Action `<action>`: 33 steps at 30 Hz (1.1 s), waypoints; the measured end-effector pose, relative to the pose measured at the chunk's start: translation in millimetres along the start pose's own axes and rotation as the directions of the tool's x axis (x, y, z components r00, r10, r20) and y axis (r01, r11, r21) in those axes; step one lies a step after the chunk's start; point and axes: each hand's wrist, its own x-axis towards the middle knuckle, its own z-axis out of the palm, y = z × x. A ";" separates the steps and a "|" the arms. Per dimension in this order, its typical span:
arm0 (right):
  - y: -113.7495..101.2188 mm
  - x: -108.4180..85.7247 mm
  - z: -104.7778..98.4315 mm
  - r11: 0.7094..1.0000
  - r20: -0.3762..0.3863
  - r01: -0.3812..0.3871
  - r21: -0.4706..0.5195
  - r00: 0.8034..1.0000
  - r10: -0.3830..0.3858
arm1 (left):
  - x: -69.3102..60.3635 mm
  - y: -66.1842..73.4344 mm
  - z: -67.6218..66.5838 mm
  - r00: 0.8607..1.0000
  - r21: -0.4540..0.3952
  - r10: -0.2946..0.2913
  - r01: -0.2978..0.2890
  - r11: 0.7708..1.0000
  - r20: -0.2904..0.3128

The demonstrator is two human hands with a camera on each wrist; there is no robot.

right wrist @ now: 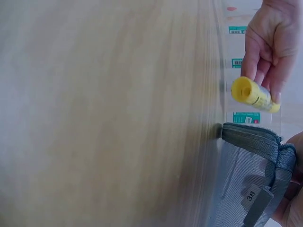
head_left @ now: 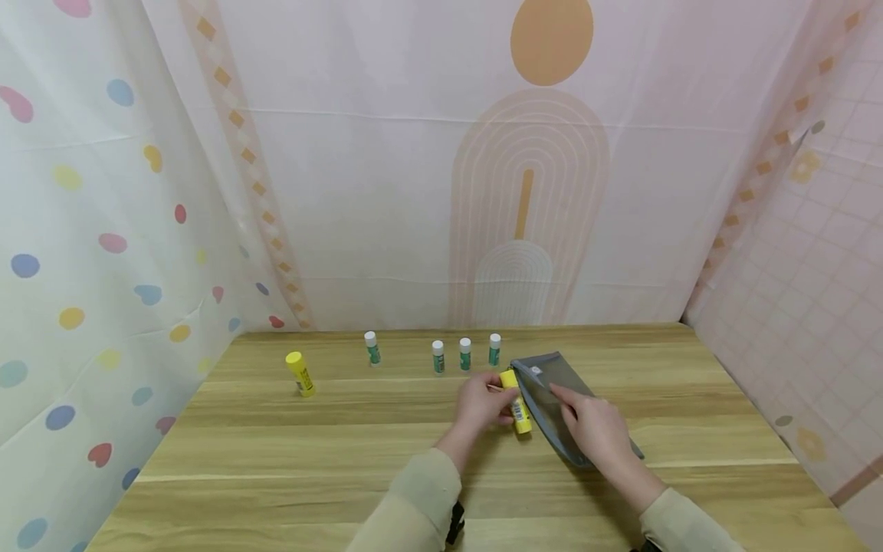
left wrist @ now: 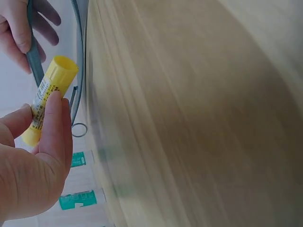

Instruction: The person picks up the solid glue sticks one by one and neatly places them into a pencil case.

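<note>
Pinched between the thumb and fingers of my left hand (head_left: 483, 405) is a yellow glue stick (head_left: 520, 414), also plain in the left wrist view (left wrist: 47, 97). It is tilted beside the opening of a grey mesh zip pouch (head_left: 569, 376). My right hand (head_left: 599, 429) grips the pouch's edge; in the right wrist view the fingers (right wrist: 293, 189) lie partly behind the mesh (right wrist: 236, 189). The pouch mouth is parted on the side towards the glue stick. Whether anything lies inside the pouch, I cannot tell.
Another yellow glue stick (head_left: 300, 374) stands at the left of the wooden table (head_left: 331, 475). Several small green glue sticks with white caps stand along the back, one (head_left: 372, 349) apart from the others (head_left: 438, 357). Patterned curtains (head_left: 386, 192) hang behind and at both sides.
</note>
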 end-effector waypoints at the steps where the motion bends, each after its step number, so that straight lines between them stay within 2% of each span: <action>1: 0.0 0.0 0.0 1.000 -0.002 0.001 0.001 1.000 -0.001 | 0.5 0.0 1.8 1.000 0.004 -0.003 0.003 1.000 -0.005; 8: 0.5 -0.3 -0.1 1.000 -0.010 0.003 0.004 1.000 -0.003 | 3.2 0.3 12.9 0.998 -0.014 -0.062 0.062 0.998 -0.028; 13: 0.2 0.0 -0.6 1.000 -0.015 0.006 0.001 1.000 -0.006 | 5.6 -0.1 19.1 0.996 -0.011 -0.080 0.080 0.997 -0.040; 18: 0.3 0.0 -0.9 1.000 0.000 -0.001 -0.003 1.000 0.001 | 6.3 2.2 22.9 0.993 -0.066 -0.108 0.105 0.992 -0.039; 25: 0.1 -0.3 -0.9 1.000 0.000 0.001 -0.007 1.000 -0.001 | 12.1 3.6 28.0 0.984 -0.103 -0.173 0.168 0.980 -0.042; 33: -0.8 0.6 -0.2 1.000 -0.011 0.004 -0.009 1.000 -0.004 | 15.2 4.6 33.6 0.976 -0.110 -0.208 0.201 0.973 -0.056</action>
